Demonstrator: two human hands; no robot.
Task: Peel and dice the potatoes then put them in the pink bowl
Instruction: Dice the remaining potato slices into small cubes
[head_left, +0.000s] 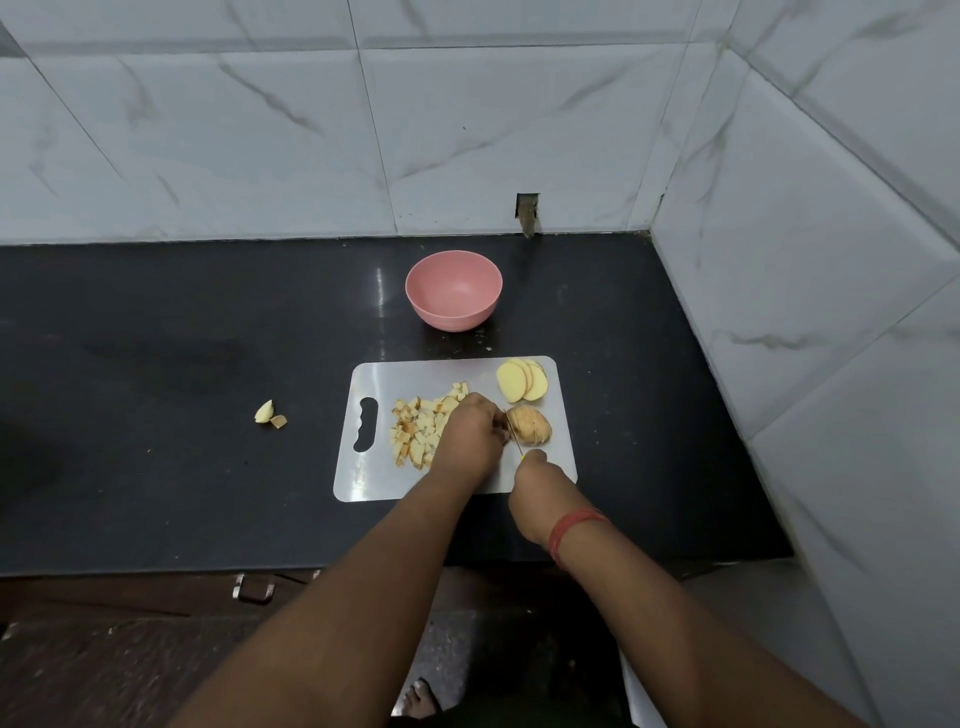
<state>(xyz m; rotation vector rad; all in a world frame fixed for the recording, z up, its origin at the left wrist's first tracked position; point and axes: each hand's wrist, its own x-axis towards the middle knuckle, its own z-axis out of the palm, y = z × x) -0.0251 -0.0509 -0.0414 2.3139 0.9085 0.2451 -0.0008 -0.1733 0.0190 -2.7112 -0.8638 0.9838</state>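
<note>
left hand (467, 436) curled just left of potato (530, 426); right hand (535, 486) grips knife (514, 435)

I see bare black bench (156, 338) open to the left of the white cutting board (363, 467), broken only by two potato scraps (270, 414) lying well apart from it. Between the board's far edge and the pink bowl (453, 296) runs a narrow clear strip. The tiled wall (779, 312) closes in the right side and the back.
</note>
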